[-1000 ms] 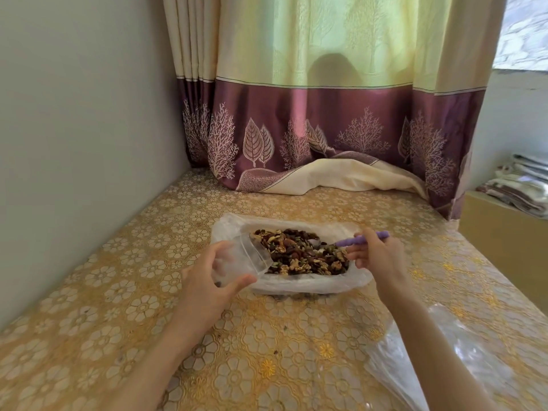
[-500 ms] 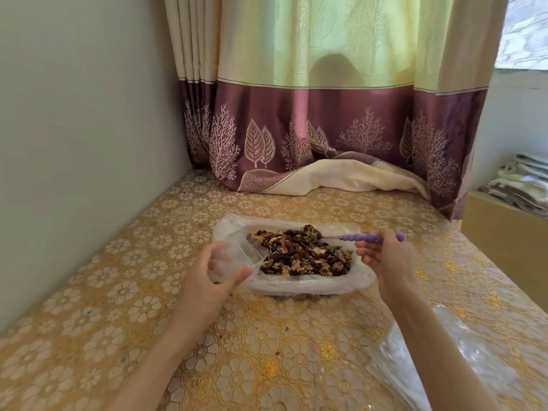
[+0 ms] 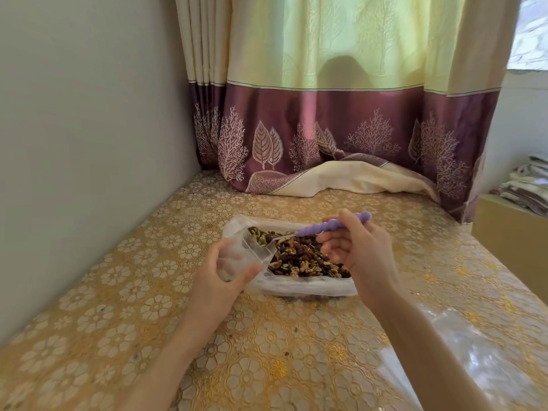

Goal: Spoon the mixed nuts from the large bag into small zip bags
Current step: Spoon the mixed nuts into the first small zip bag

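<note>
1. Head view: the mixed nuts [image 3: 305, 258] lie in the large bag [image 3: 296, 284], open on the flowered worktop [image 3: 148, 307] just beyond both hands.
2. The left hand [image 3: 221, 275] has its grip curled round a small zip bag [image 3: 246, 256], mouth tilted toward the nuts.
3. The right hand [image 3: 360, 252] pinches the purple spoon [image 3: 332, 225]; its long axis slants down-left, bowl at the small bag's mouth.
4. Judged next: tip the spoonful left into that mouth.

Soft backlit daylight; wide-angle edge distortion
</note>
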`<state>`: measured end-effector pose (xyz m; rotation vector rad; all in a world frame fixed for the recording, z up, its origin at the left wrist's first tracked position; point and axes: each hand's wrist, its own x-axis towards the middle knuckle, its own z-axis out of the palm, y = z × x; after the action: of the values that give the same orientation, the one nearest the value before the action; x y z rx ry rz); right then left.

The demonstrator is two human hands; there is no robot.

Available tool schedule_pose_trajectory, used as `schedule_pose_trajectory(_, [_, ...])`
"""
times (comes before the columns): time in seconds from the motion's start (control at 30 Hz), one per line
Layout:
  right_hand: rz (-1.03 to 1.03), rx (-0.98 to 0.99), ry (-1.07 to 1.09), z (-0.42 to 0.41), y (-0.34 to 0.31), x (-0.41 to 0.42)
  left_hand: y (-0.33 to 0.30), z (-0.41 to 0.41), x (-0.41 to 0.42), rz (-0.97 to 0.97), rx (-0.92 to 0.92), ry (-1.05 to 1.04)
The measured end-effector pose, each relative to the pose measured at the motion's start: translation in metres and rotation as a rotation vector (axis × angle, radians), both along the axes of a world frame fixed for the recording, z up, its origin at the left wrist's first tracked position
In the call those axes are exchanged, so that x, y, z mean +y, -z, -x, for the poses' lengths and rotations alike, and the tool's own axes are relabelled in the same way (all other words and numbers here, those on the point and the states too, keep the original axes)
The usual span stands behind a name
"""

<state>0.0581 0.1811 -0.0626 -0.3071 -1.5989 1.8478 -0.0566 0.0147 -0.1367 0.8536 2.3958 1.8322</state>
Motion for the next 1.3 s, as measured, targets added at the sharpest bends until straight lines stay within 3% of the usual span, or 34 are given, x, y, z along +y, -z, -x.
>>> schedule_pose_trajectory(0.23, [-0.194, 0.071, -0.193, -0.002, -0.004, -0.022, -0.009, -0.006, 0.0, -0.161, -0.051, 0.042])
schedule_pose_trajectory(0.43, [-0.153, 0.104, -0.231, -0.003, -0.005, -0.014, -0.013, -0.009, -0.001, -0.209, -0.053, 0.019])
schedule_pose_trajectory(0.67, [0.026, 0.134, 0.058, -0.007, 0.0, 0.026, -0.012, -0.007, -0.002, -0.162, -0.014, -0.005])
schedule_pose_trajectory(0.93, [-0.314, -0.074, 0.51, -0.014, 0.027, 0.073, -0.01, -0.005, -0.003, -0.143, 0.012, -0.056])
schedule_pose_trajectory(1.17, [-0.532, -0.25, 0.419, -0.017, 0.033, 0.089, -0.01, -0.004, -0.002, -0.14, 0.009, -0.045])
schedule_pose_trajectory(1.3, [-0.52, -0.248, 0.382, -0.018, 0.033, 0.09, -0.01, -0.004, -0.003, -0.131, 0.022, -0.049])
